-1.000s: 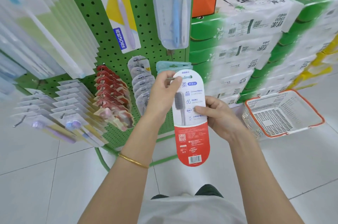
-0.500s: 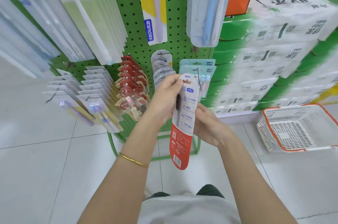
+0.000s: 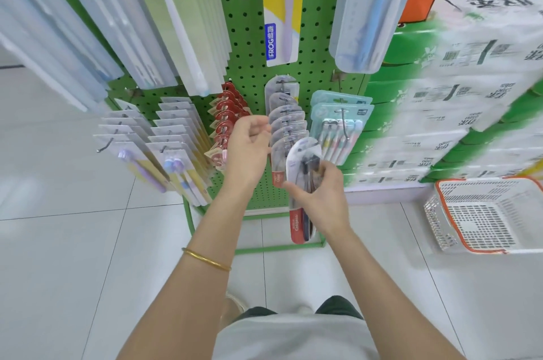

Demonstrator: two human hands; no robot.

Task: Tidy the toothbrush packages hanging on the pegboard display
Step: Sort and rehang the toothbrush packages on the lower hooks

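Facing the green pegboard (image 3: pixel 246 36) in the upper centre, the person has open floor tiles (image 3: pixel 88 242) at lower left, while stacked tissue packs (image 3: pixel 440 95) and a white basket (image 3: pixel 482 212) crowd the right edge. At centre frame the right hand (image 3: pixel 320 198) curls round one toothbrush package (image 3: pixel 299 153). It has a rounded white top, dark brush heads and a red foot, and tilts just before a hanging row (image 3: pixel 286 112) of about six similar packages. The left hand (image 3: pixel 246 153) sits beside that row, fingers curled; whether it pinches anything cannot be told. Two teal packs (image 3: pixel 340 112) hang to the right.

Bright, even light — motion blur throughout, strong wide-angle distortion at edges.
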